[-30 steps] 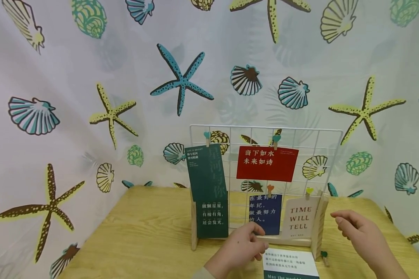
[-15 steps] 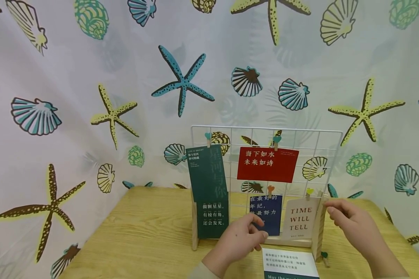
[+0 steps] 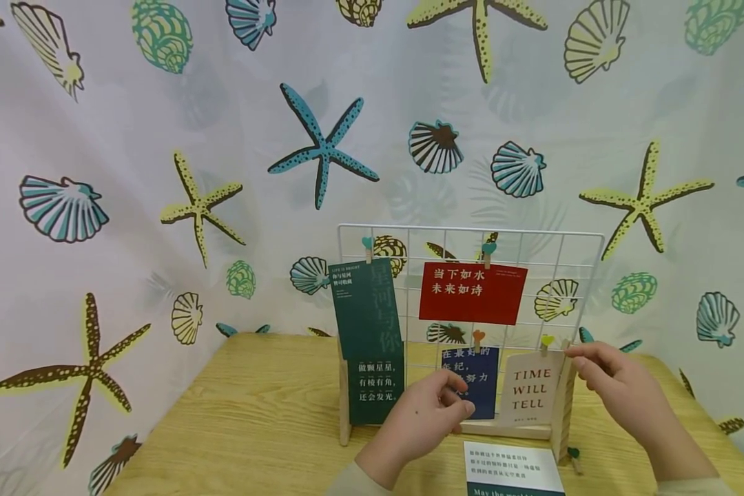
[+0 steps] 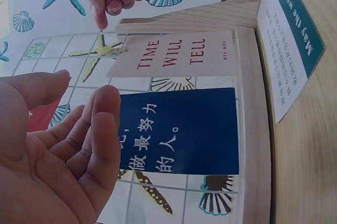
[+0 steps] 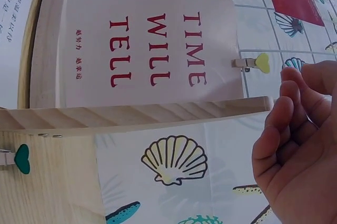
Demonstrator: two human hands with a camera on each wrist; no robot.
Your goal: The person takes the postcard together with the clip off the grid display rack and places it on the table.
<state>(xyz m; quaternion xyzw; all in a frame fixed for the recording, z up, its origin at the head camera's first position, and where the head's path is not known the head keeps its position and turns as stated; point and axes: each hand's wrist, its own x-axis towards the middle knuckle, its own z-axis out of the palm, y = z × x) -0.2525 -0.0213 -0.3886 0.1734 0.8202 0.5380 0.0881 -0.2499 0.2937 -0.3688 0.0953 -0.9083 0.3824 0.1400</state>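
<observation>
Far left on the white wire grid panel [image 3: 585, 238], a tall dark green card [image 3: 367, 337] is hung from a small teal heart clip [image 3: 367, 242]. Next comes a red card [image 3: 473, 293] under another heart clip [image 3: 488, 251], and below it a blue card [image 3: 471, 380] is pinned by an orange heart clip [image 3: 478, 337].

The left hand [image 3: 428, 413] is held in front of the blue card's lower left corner, fingers loosely bent and grip wide; nothing is held, and whether the card is actually touched can't be told.

Further right, the pale "TIME WILL TELL" card [image 3: 533, 387] is hung low on the grid, against the wooden stand's right post [image 3: 562, 413], by a yellow heart clothespin [image 3: 547, 342]. The right hand [image 3: 614, 386] is seen just beside that pin, fingers curled inward with a narrow gap, gripping nothing.

Handling guess: the card looks like thin, light stock, easily creased, so it's better taken by an edge. The pin is tiny, wooden and probably springy; a pinch at its free tail end would be the place, and the grid could wobble if tugged.

A white-and-teal printed card [image 3: 511, 468] is lying flat on the wooden surface [image 3: 254, 427] in front of the stand, with a green heart clip [image 3: 574, 455] loose beside the post. No containers are in view.
</observation>
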